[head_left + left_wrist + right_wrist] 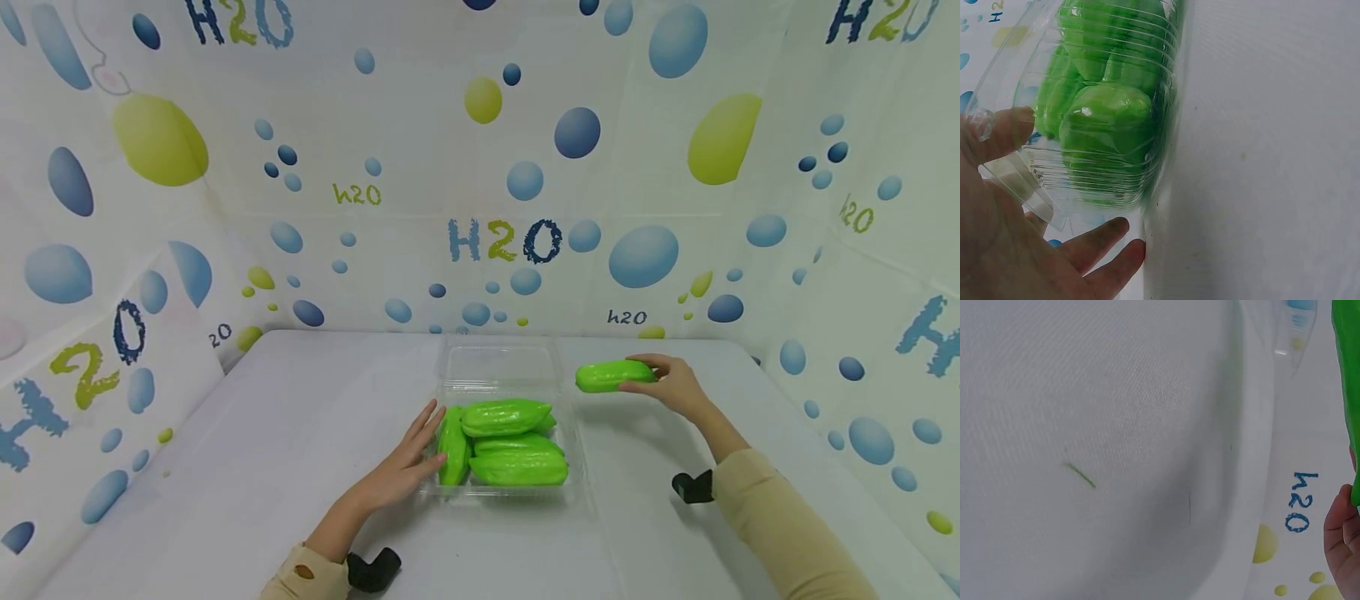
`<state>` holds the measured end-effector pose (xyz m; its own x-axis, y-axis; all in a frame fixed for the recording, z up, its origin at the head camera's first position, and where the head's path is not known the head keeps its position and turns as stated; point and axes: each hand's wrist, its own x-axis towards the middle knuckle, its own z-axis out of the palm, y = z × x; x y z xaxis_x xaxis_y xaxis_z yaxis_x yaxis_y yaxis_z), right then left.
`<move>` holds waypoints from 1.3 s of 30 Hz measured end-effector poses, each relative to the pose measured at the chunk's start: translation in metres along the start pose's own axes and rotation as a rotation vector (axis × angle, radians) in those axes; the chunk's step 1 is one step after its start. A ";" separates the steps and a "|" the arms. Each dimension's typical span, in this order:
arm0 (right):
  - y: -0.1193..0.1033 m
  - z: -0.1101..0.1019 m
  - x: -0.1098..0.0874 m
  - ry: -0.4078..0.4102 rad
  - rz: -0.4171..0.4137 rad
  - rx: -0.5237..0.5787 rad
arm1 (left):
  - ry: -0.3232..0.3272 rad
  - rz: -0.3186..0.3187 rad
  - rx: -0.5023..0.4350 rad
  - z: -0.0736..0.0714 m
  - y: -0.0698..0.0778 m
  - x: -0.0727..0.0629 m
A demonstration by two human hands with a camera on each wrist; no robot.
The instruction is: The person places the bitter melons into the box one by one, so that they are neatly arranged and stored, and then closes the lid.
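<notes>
A clear plastic clamshell box (495,492) stands on the table, its lid (498,364) folded back. Several glossy, ridged green cucumber-like vegetables (519,468) lie inside, one of them lengthwise along the left wall. My left hand (397,468) rests at that left side with fingers extended; the left wrist view shows the thumb at the rim of the box (1047,178). To the right of the lid, my right hand (681,387) pinches another green cucumber-like vegetable (603,377) by its right end, above the table. Only an edge of that vegetable (1349,375) enters the right wrist view.
The white table (315,392) extends around the box. Behind it and at both sides hang white sheets (420,125) printed with blue and green drops. Black wrist devices (375,571) are on both forearms. A short green strand (1080,475) lies on the white surface.
</notes>
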<state>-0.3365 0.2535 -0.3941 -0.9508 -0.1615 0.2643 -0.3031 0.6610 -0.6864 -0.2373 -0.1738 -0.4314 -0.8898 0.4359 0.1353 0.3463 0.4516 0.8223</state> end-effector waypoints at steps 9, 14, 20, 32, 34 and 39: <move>-0.017 0.000 -0.001 0.010 0.028 0.020 | -0.008 0.013 -0.016 0.000 0.000 -0.001; -0.029 0.004 -0.004 0.031 0.029 0.026 | -0.007 0.015 -0.006 -0.001 -0.001 -0.001; -0.043 0.011 -0.007 0.045 -0.002 0.043 | -0.010 0.022 -0.010 -0.001 0.000 -0.002; -0.080 0.020 -0.017 0.036 -0.018 0.072 | -0.013 0.014 0.002 -0.002 0.003 -0.003; -0.086 0.021 -0.019 0.044 -0.024 0.079 | -0.012 0.014 0.007 -0.002 0.003 -0.003; -0.098 0.025 -0.024 0.064 -0.036 0.094 | -0.014 0.019 0.006 0.000 -0.004 0.000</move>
<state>-0.2860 0.1744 -0.3504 -0.9343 -0.1347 0.3301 -0.3440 0.5835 -0.7357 -0.2390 -0.1759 -0.4349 -0.8789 0.4549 0.1432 0.3649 0.4482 0.8161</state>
